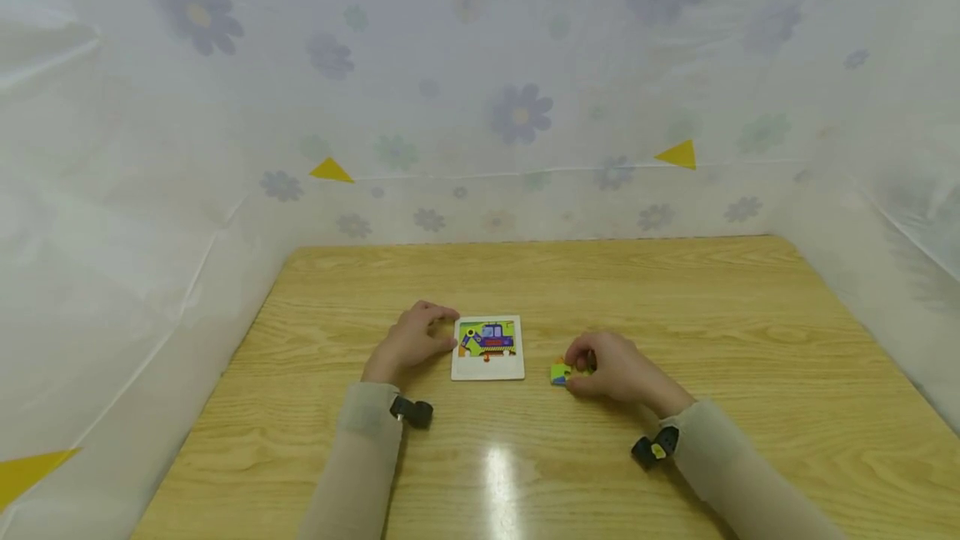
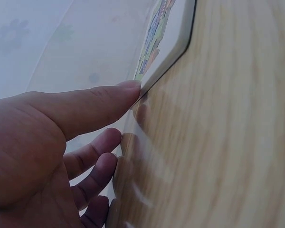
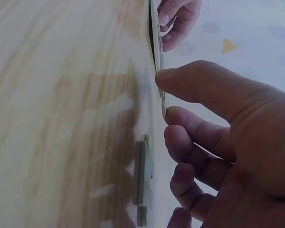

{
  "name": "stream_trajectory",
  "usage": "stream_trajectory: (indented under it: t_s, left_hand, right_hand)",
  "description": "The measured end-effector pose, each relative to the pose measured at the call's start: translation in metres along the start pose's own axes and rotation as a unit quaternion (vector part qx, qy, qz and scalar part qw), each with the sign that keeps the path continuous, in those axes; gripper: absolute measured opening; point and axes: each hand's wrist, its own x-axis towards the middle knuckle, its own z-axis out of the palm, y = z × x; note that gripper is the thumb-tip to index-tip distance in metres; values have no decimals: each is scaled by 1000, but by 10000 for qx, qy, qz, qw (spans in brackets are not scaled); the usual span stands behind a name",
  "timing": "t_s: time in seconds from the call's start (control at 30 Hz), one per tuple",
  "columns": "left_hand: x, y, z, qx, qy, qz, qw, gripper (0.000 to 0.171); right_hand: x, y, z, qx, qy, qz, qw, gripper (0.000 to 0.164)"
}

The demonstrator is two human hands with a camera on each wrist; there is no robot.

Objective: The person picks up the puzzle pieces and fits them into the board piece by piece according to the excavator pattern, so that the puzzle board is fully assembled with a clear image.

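A jigsaw board (image 1: 487,368) with a white frame lies flat, its assembled picture (image 1: 489,338) showing a purple and green digger. The lower strip of its tray is bare white. At the left edge, my left hand (image 1: 412,342) touches the frame with thumb and forefinger; the thumb (image 2: 104,102) rests against a near corner. My right hand (image 1: 615,367) pinches a green, blue and yellow puzzle piece (image 1: 559,372) between thumb and forefinger, to the right of the board. Under that palm a second puzzle piece (image 3: 141,175) lies on the table, partly hidden from above.
The wooden table (image 1: 480,273) has a pale grain and a light reflection near its front. White flowered sheeting (image 1: 465,107) encloses the back and sides. Black straps with small devices sit on both wrists, such as the left wrist device (image 1: 412,412).
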Motion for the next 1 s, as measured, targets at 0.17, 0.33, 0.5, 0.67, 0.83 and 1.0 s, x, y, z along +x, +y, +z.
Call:
stream_trajectory:
  t_s: [0.17,0.33,0.5,0.67,0.83,1.0]
  left_hand:
    - [-1,0,-1,53,34,15,10000,45]
    - [-1,-1,-1,61,39,9,10000,46]
    - [-1,-1,-1,-28,37,11,10000,45]
    - [-1,0,-1,-83,17,-3,10000,44]
    - [-3,3,-2,-91,13,-24,10000,44]
    - [-3,5,-1,-111,9,-65,9999,44]
  right_hand:
    - [2,-5,-1,-51,99,-101,9999,20]
    - [9,-13,2,-112,94,-197,9997,20]
    - [19,-24,7,76,71,-380,9992,21]
    - [28,-38,13,261,11,-468,9986,21]
    - [40,-51,21,250,-5,-464,9986,19]
    - [49,-62,29,166,-14,-514,9985,18]
